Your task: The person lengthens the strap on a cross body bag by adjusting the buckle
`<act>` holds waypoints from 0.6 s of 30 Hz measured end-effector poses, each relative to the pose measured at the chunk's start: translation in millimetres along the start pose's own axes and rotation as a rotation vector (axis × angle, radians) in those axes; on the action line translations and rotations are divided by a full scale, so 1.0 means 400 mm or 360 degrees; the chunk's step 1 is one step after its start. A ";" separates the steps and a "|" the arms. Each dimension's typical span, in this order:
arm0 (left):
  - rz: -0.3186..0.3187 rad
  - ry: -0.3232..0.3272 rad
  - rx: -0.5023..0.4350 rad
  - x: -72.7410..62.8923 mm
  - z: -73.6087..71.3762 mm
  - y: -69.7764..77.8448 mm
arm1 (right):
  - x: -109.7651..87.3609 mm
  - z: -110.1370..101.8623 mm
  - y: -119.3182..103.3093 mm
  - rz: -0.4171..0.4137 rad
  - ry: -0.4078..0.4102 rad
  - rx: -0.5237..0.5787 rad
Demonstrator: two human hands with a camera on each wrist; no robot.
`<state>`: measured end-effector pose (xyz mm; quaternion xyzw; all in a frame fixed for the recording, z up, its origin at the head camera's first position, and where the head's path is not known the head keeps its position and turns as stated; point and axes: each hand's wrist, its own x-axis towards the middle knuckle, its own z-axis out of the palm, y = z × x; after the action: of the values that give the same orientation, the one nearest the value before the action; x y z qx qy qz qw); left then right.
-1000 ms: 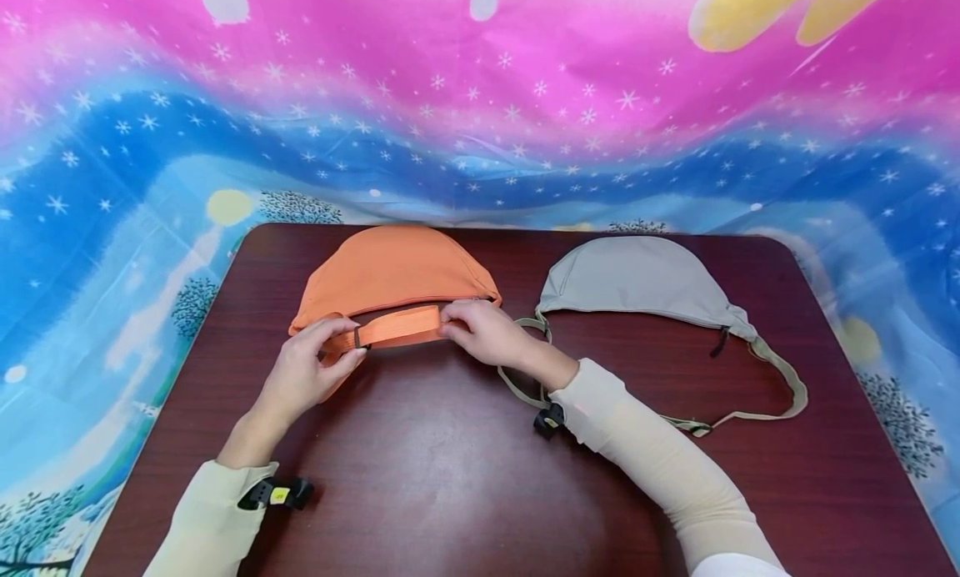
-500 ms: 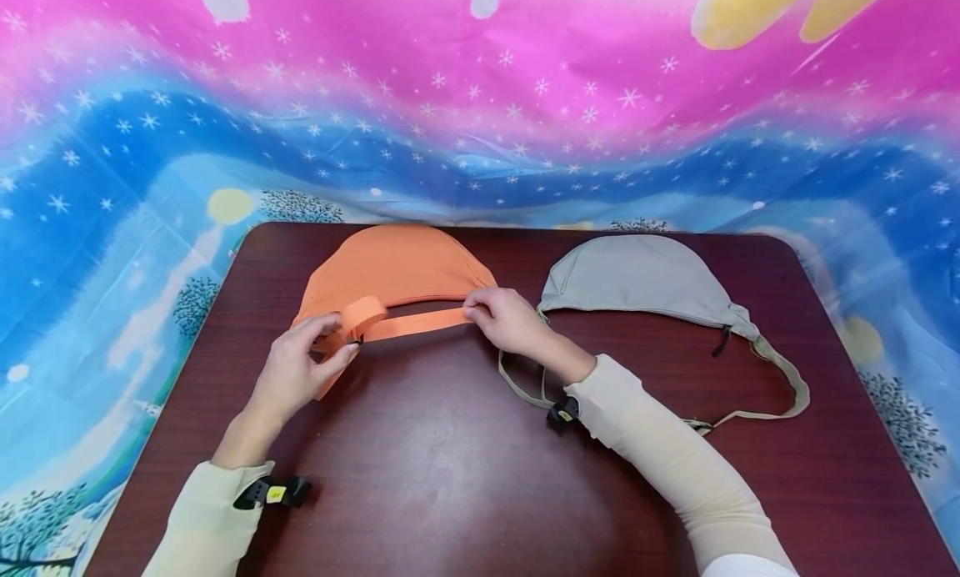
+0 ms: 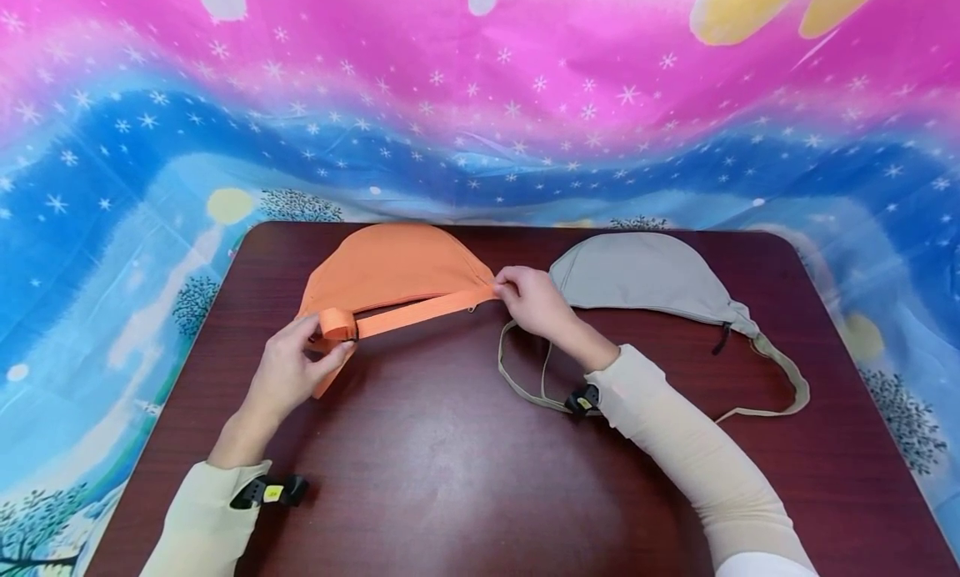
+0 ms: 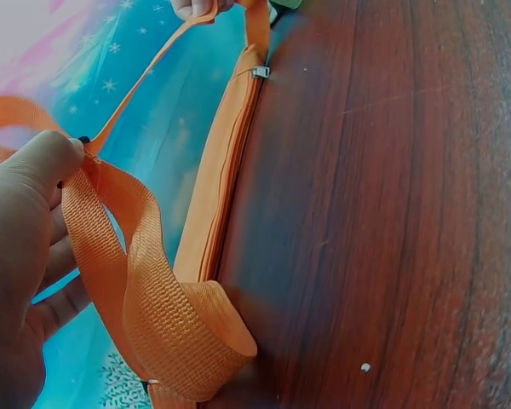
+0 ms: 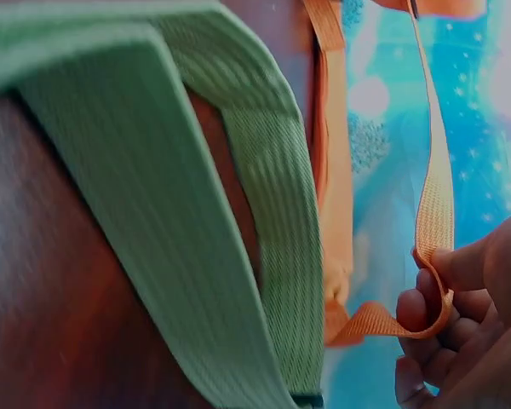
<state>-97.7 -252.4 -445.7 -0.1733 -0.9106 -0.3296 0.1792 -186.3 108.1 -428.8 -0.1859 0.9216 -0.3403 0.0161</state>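
An orange waist bag lies at the back left of the dark wooden table. My left hand pinches its orange strap at a small dark slider buckle, thumb against it. In the left wrist view a loose strap loop hangs below that thumb. My right hand pinches the strap near the bag's right end, and the length between the hands runs nearly straight. The right wrist view shows the strap bending around the fingers.
To the right lies a grey waist bag with its strap looped on the table. That strap fills much of the right wrist view, greenish there, and passes under my right forearm. A printed cloth hangs behind.
My right hand has moved right and slightly away from me, drawing the strap out longer between the hands. A small loop now stands up at the left hand, which has hardly moved.
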 end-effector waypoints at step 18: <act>0.0009 -0.0024 0.0005 -0.006 -0.010 -0.003 | 0.034 -0.082 0.093 0.0381 0.0168 0.0208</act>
<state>-95.3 -256.4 -444.3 -0.1780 -0.9120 -0.3262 0.1735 -216.4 149.7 -425.9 -0.0551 0.9126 -0.4047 0.0202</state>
